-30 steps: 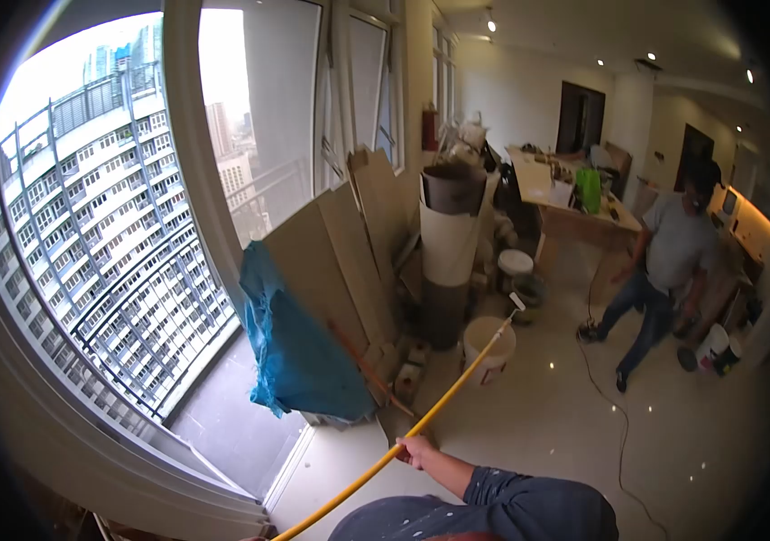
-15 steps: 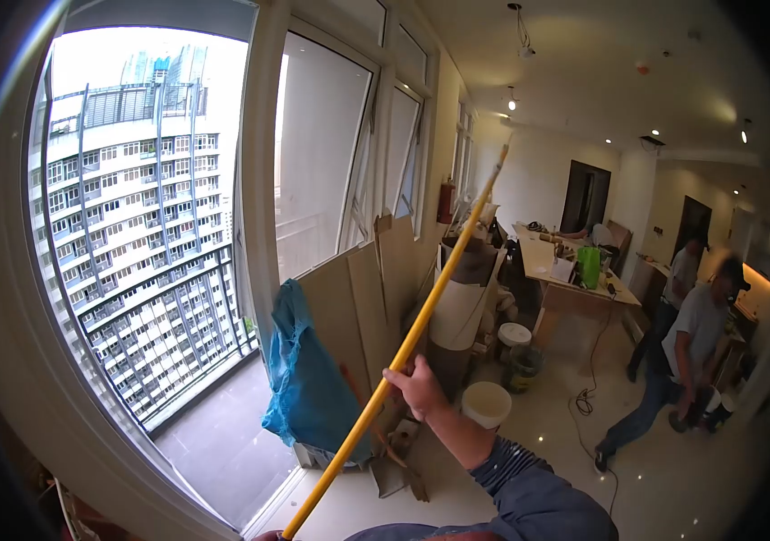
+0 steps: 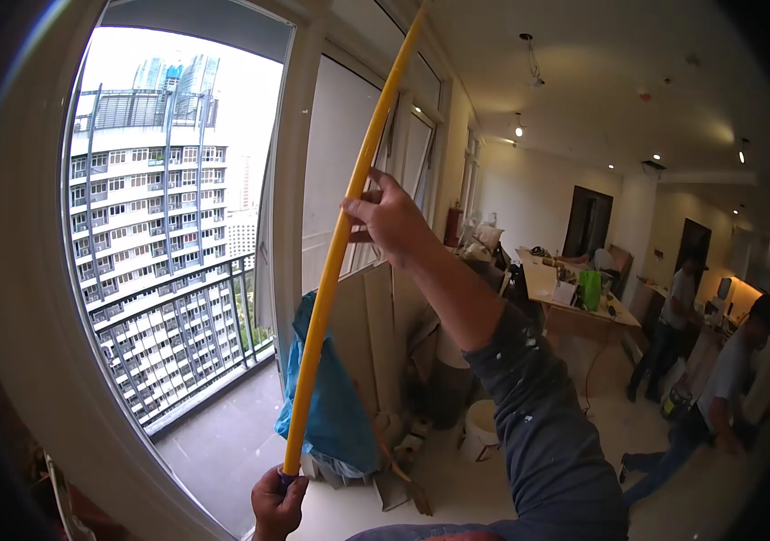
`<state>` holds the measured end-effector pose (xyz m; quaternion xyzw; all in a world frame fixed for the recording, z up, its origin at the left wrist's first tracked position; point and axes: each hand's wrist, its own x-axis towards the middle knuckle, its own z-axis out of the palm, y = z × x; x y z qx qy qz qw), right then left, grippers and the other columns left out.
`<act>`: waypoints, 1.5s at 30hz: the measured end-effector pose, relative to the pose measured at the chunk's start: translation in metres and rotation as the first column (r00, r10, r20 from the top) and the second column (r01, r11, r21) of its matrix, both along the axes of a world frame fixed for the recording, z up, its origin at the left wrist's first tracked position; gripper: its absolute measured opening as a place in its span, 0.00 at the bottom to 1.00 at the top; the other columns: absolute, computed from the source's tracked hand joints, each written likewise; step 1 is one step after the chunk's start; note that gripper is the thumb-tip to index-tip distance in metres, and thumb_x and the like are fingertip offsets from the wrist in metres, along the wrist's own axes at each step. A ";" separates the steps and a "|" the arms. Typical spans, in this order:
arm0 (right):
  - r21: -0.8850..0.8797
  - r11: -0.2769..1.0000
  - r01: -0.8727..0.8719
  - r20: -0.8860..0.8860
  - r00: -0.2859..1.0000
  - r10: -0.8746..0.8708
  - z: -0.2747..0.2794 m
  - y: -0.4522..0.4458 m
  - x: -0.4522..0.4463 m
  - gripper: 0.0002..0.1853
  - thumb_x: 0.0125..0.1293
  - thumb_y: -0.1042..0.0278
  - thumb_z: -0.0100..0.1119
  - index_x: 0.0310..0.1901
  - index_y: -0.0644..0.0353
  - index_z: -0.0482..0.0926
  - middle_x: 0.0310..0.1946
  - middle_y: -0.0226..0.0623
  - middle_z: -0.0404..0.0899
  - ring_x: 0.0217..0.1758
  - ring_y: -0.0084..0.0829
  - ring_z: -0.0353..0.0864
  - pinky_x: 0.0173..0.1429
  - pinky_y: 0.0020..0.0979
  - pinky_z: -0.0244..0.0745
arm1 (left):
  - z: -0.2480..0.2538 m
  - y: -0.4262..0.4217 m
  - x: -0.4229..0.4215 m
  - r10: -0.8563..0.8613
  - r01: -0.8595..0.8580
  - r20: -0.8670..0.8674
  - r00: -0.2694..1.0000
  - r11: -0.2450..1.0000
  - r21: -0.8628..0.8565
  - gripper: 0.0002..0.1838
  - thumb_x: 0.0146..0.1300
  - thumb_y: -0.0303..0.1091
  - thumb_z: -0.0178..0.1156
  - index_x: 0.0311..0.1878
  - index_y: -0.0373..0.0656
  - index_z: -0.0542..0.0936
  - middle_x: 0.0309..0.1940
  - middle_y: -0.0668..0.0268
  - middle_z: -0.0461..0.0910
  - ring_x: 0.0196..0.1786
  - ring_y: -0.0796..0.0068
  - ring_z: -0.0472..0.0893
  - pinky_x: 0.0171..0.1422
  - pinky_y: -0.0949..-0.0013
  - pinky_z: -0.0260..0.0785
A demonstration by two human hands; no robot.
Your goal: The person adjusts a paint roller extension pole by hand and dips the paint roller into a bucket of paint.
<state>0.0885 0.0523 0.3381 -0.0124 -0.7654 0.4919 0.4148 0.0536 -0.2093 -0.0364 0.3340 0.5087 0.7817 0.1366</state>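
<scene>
A long yellow pole (image 3: 320, 311) rises steeply in front of me, its top running out of view at the upper edge. My left hand (image 3: 278, 505) is wrapped round its dark lower end, low in the frame. Higher up, with the arm stretched out, my right hand (image 3: 392, 221) grips the pole between thumb and fingers. Behind the pole, a blue plastic sheet (image 3: 335, 415) hangs over something leaning by the window wall. What is fixed to the pole's tip, if anything, cannot be seen.
To the left a tall opening leads to a balcony with a railing (image 3: 213, 329). A white bucket (image 3: 480, 431) and boards (image 3: 362, 316) stand by the wall. Further back is a worktable (image 3: 543, 275) with a green bag (image 3: 590, 290). Two people (image 3: 719, 388) are at the right.
The pole has swung more upright and its tip has left the view. My right hand is higher, and my left hand has come into fuller view. A person at the right has moved rightward.
</scene>
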 end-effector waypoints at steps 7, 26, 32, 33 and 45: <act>0.098 0.995 0.019 -0.048 0.999 -0.015 0.051 -0.047 -0.018 0.33 0.71 0.73 0.57 0.73 0.71 0.54 0.47 0.46 0.74 0.49 0.37 0.83 0.52 0.37 0.88 | 0.047 -0.019 -0.013 -0.008 0.009 -0.010 1.000 0.997 0.081 0.13 0.66 0.23 0.64 0.52 0.31 0.78 0.30 0.75 0.76 0.31 0.89 0.71 0.37 0.80 0.64; -0.087 0.979 -0.185 0.092 0.977 0.193 0.049 -0.009 -0.015 0.49 0.68 0.73 0.61 0.78 0.57 0.33 0.46 0.49 0.80 0.49 0.44 0.86 0.56 0.48 0.84 | 0.124 0.057 -0.037 0.049 -0.040 -0.131 0.990 0.997 0.067 0.13 0.68 0.33 0.65 0.47 0.32 0.81 0.28 0.75 0.76 0.31 0.89 0.70 0.35 0.80 0.63; -0.082 0.990 -0.117 0.044 0.992 0.121 0.068 0.034 -0.035 0.48 0.69 0.74 0.59 0.78 0.58 0.34 0.46 0.48 0.78 0.48 0.42 0.85 0.52 0.46 0.85 | 0.146 0.099 -0.050 0.109 -0.105 -0.206 0.973 0.994 0.026 0.14 0.68 0.35 0.65 0.45 0.32 0.81 0.25 0.75 0.75 0.29 0.89 0.68 0.32 0.79 0.61; -0.089 0.989 -0.118 0.033 0.992 0.121 0.069 0.042 -0.040 0.46 0.69 0.74 0.59 0.78 0.58 0.36 0.46 0.48 0.78 0.48 0.42 0.85 0.53 0.46 0.85 | 0.147 0.104 -0.053 0.108 -0.108 -0.212 0.971 0.994 0.012 0.14 0.68 0.36 0.65 0.45 0.32 0.81 0.25 0.75 0.75 0.28 0.89 0.68 0.32 0.78 0.61; -0.080 0.994 -0.069 0.062 0.995 0.074 0.053 -0.021 -0.054 0.30 0.69 0.74 0.59 0.67 0.69 0.56 0.47 0.49 0.80 0.49 0.43 0.86 0.57 0.45 0.83 | 0.120 0.052 -0.070 0.105 -0.088 -0.158 0.982 0.990 0.113 0.14 0.68 0.35 0.66 0.47 0.32 0.81 0.27 0.74 0.77 0.29 0.88 0.70 0.33 0.79 0.62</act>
